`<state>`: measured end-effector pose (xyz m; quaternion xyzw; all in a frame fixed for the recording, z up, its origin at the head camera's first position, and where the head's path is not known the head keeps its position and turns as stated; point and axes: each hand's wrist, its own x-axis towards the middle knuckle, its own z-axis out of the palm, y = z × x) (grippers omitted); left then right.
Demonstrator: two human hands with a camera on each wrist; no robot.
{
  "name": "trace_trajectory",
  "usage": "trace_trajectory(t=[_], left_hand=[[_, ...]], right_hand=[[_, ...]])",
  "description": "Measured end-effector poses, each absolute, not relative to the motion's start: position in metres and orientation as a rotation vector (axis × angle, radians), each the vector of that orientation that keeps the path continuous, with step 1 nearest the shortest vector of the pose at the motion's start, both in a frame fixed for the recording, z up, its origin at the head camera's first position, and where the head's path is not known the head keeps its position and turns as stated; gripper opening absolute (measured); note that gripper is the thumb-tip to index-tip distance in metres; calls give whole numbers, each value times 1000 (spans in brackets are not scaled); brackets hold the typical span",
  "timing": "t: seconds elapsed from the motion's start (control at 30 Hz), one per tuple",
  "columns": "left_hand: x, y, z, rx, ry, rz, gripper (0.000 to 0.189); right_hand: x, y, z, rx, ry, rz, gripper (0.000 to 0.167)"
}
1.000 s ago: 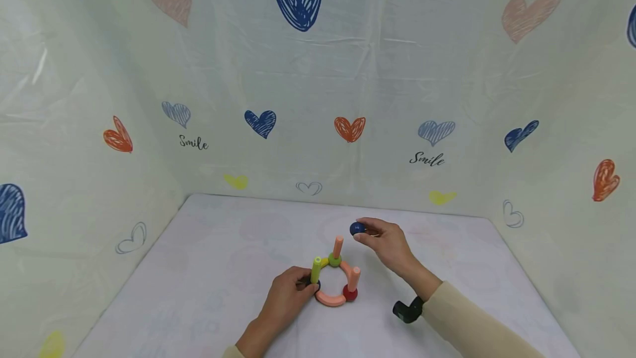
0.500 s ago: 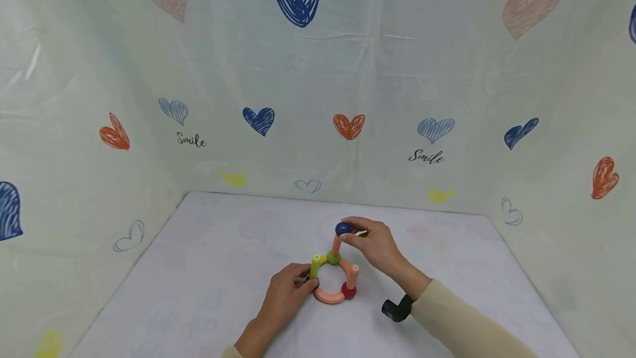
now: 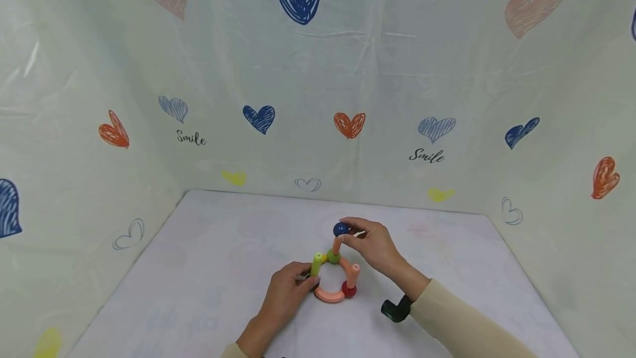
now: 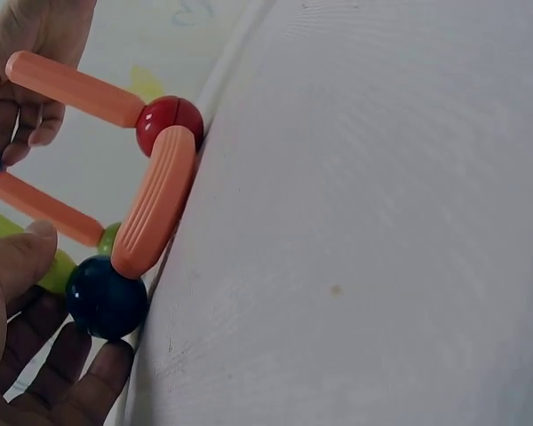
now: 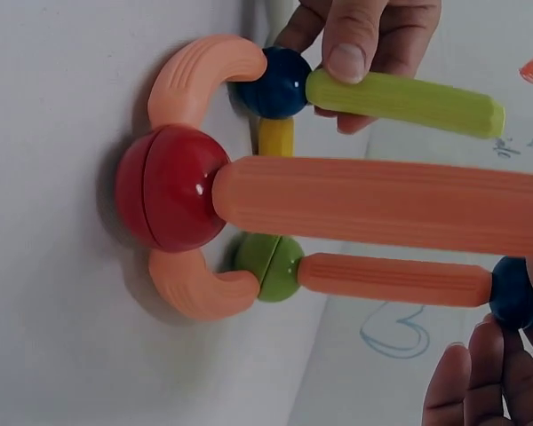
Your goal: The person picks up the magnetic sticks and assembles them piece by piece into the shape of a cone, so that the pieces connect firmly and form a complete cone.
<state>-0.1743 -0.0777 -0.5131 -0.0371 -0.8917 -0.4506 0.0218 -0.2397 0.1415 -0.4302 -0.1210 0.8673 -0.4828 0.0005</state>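
Observation:
A ring of curved toy building sticks and balls lies on the table, with straight sticks standing on it. My left hand grips the ring's left side, thumb on the yellow-green stick just above its dark blue ball and fingers behind and below. With thumb and fingers, my right hand pinches another blue ball at the top of an orange stick. That stick rises from the green ball at the back. A second orange stick stands on the red ball.
A black elbow-shaped piece lies by the right sleeve. The white table is enclosed by a pale curtain printed with hearts.
My right hand has carried the blue ball left onto the top of the back orange stick. The left hand stays at the ring's left side.

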Motion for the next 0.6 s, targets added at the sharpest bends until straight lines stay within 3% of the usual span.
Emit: trace_trajectory(t=[0.6], left_hand=[[-177, -71, -506, -182, -2760, -1172, 33]], right_hand=[[-225, 132, -432, -489, 2674, -1473, 38]])
